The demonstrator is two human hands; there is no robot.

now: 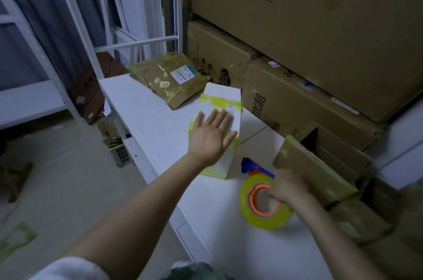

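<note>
A white box [223, 99] wrapped in bands of yellow tape lies on the white table [155, 124]. My left hand [211, 136] lies flat on its top with the fingers spread. My right hand [287, 187] grips a roll of yellow tape [266, 205] with an orange core, fingers curled into the core. The roll sits in a blue dispenser [250, 165], which shows just behind it. The right hand is blurred.
A flattened brown parcel [169, 78] with yellow tape and a label lies at the table's far end. Large cardboard boxes [297, 28] are stacked along the right. A small taped carton [313, 170] sits right of the roll. White shelving [68, 28] stands at left.
</note>
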